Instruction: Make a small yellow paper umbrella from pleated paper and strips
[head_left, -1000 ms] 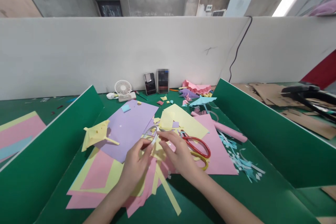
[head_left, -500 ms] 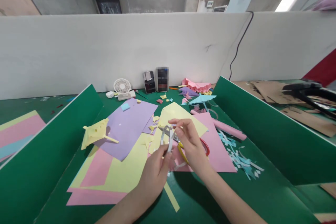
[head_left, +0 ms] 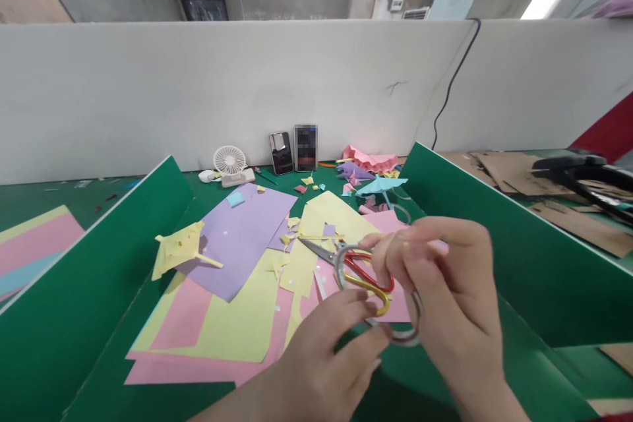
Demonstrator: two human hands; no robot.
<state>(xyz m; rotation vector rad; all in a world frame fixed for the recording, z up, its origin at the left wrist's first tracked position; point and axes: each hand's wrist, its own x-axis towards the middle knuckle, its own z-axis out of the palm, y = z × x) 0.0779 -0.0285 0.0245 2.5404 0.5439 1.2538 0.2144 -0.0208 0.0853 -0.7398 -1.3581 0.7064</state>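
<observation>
Both my hands are raised close to the camera and grip a clear tape ring between them. My left hand pinches the ring's lower edge with thumb and fingers. My right hand is closed on its right side, fingers curled over the top. Seen through and behind the ring, scissors with red and yellow handles lie on a pink sheet, blades pointing left. Yellow sheets and a purple sheet cover the green table below.
A yellow paper umbrella lies at the left. A small white fan, two phones, a blue paper umbrella and folded paper scraps sit by the back wall. Green dividers flank the work area; cardboard lies beyond the right one.
Both hands lifted the tape ring off the paper, moving right and toward the camera. The scissors and the sheets under them are uncovered now.
</observation>
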